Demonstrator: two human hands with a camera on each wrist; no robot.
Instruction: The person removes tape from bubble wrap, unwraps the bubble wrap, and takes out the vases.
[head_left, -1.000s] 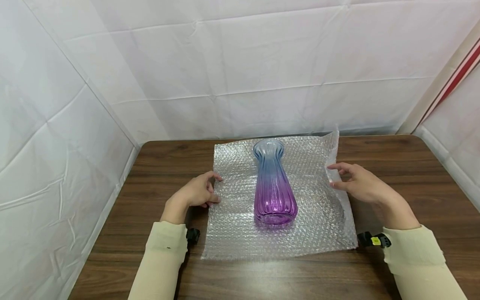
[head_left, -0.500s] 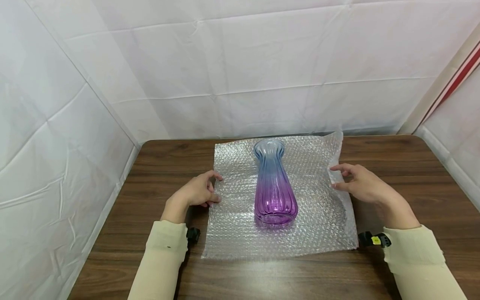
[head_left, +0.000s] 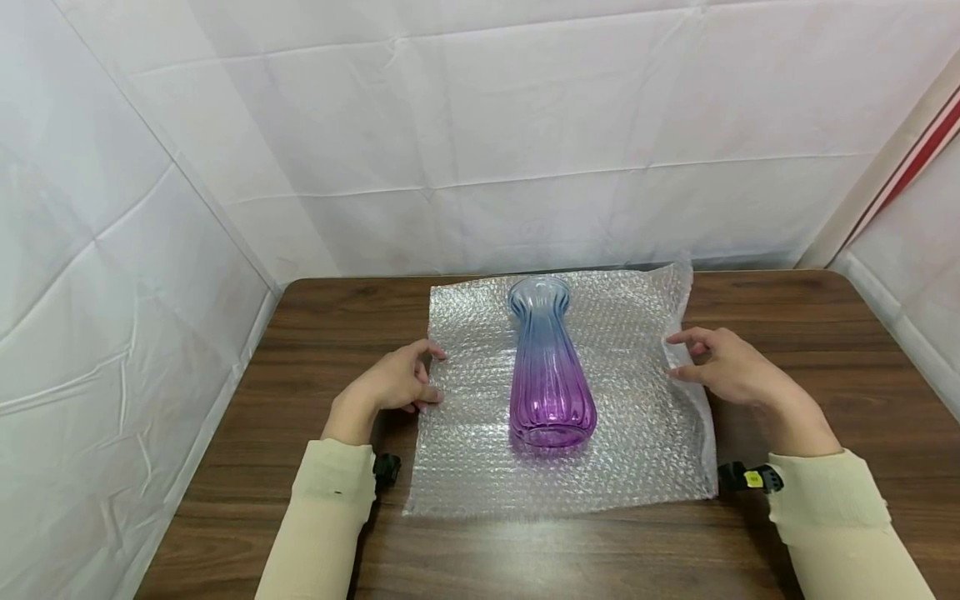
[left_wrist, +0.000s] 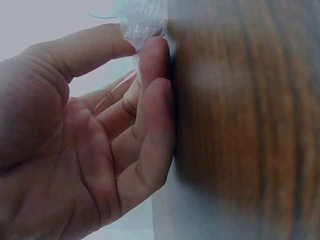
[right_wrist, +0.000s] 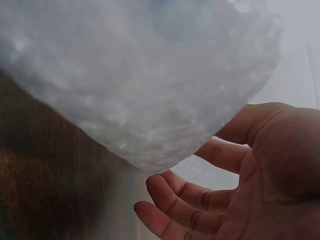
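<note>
A ribbed glass vase [head_left: 552, 375], blue at the mouth and fading to purple at the base, lies on its side on a sheet of bubble wrap [head_left: 472, 467]. Its mouth points to the far edge. My left hand [head_left: 390, 383] pinches the sheet's left edge; in the left wrist view the wrap [left_wrist: 145, 22] runs in between thumb and fingers. At the opposite edge, my right hand [head_left: 731, 367] holds the sheet, which is slightly raised there. In the right wrist view the wrap [right_wrist: 150, 100] covers part of the thumb and fingers [right_wrist: 162, 192].
The wrap lies on a dark wood-grain table [head_left: 315, 333], reaching close to its far edge. White sheeting [head_left: 525, 125] stands behind the table and along both sides. A red strip [head_left: 918, 158] runs down the right corner.
My right hand has shifted slightly to the right, and the wrap's right edge has moved outward with it. The left hand and the vase stay practically where they were.
</note>
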